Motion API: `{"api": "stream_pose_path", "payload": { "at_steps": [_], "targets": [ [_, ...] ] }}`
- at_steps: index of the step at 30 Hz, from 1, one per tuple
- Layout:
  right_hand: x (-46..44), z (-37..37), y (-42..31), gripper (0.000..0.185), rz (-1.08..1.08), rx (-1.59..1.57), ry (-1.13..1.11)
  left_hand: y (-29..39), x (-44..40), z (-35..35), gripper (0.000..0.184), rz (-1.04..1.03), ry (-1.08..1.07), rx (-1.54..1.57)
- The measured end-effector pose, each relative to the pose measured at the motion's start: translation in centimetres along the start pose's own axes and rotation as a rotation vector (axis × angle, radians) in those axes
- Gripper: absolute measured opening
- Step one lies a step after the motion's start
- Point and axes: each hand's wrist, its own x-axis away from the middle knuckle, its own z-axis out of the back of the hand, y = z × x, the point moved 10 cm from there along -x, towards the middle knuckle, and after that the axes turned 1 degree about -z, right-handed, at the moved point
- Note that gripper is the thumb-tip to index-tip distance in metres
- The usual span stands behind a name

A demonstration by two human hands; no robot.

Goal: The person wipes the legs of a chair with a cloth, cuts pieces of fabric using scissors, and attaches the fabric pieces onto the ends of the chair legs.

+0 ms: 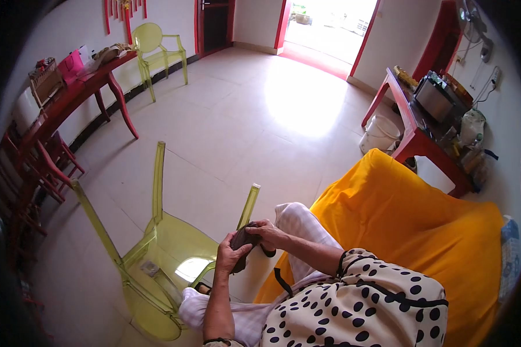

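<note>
A dark grey-brown piece of cloth (242, 239) is bunched between my two hands. My left hand (231, 254) grips its lower left side, fingers curled around it. At the upper right end, my right hand (267, 233) pinches the same cloth. Just beyond and to the left, a see-through yellow-green plastic chair (185, 234) lies tipped over on the floor, several legs sticking out. One chair leg (248, 205) rises right behind the cloth. Whether the cloth touches that leg, I cannot tell.
I sit at a yellow-covered seat (399, 202). A red table (87, 87) with bags and a matching upright chair (156, 55) stand along the left wall. To the right are a white bucket (380, 134) and a red table (411, 110) carrying appliances. A bright doorway (330, 29) opens ahead.
</note>
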Motion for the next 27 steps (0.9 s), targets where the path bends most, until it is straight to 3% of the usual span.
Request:
{"api": "stream_pose_path", "payload": {
  "at_steps": [2,4,5,6,7,8,9,11,12,15,18,23,27],
  "targets": [
    [0.1,0.5,0.2,0.025,-0.039,0.067,0.049,-0.9,-0.1,0.0,0.038,0.021,0.007,-0.014],
    [-1.8,1.7,1.7,0.025,-0.001,0.239,-0.045,-1.8,-0.4,1.2,0.034,0.015,0.064,-0.131],
    [-0.9,0.9,-1.8,0.031,0.257,0.318,0.003,-1.2,-0.5,1.7,0.033,-0.021,0.105,-0.182],
    [-1.6,3.3,-3.3,0.032,0.414,0.594,0.127,-2.0,-0.4,2.0,0.033,0.106,0.093,-0.158],
    [0.2,4.0,-7.1,0.034,0.658,0.786,0.375,-2.2,-0.5,2.3,0.033,0.125,0.107,-0.122],
    [-0.5,6.4,-8.8,0.034,0.692,0.933,0.586,-2.6,-0.4,2.6,0.033,0.141,0.124,-0.082],
    [0.9,5.6,-12.6,0.029,0.867,0.927,0.639,-4.1,-0.7,2.9,0.032,0.089,0.145,0.03],
    [-0.1,7.0,-15.3,0.032,0.737,0.842,0.683,-4.3,-0.7,3.5,0.03,0.078,0.196,-0.076],
    [-1.0,7.8,-15.6,0.034,0.703,0.878,0.713,-5.6,-0.9,3.6,0.03,0.033,0.228,0.032],
    [-5.9,10.3,-10.4,0.049,0.255,0.352,0.458,-5.9,-0.6,3.8,0.028,0.076,0.286,0.023],
    [-7.7,8.9,-8.1,0.057,0.174,0.205,0.283,-5.2,0.0,4.3,0.028,0.101,0.323,-0.08],
    [-8.1,8.5,-9.2,0.039,0.204,0.328,0.376,-3.2,-0.1,3.7,0.026,-0.024,0.353,-0.264],
    [-8.3,8.4,-8.8,0.035,0.249,0.21,0.404,-1.2,-2.4,2.0,0.03,-0.142,0.381,-0.557]
  ]
}}
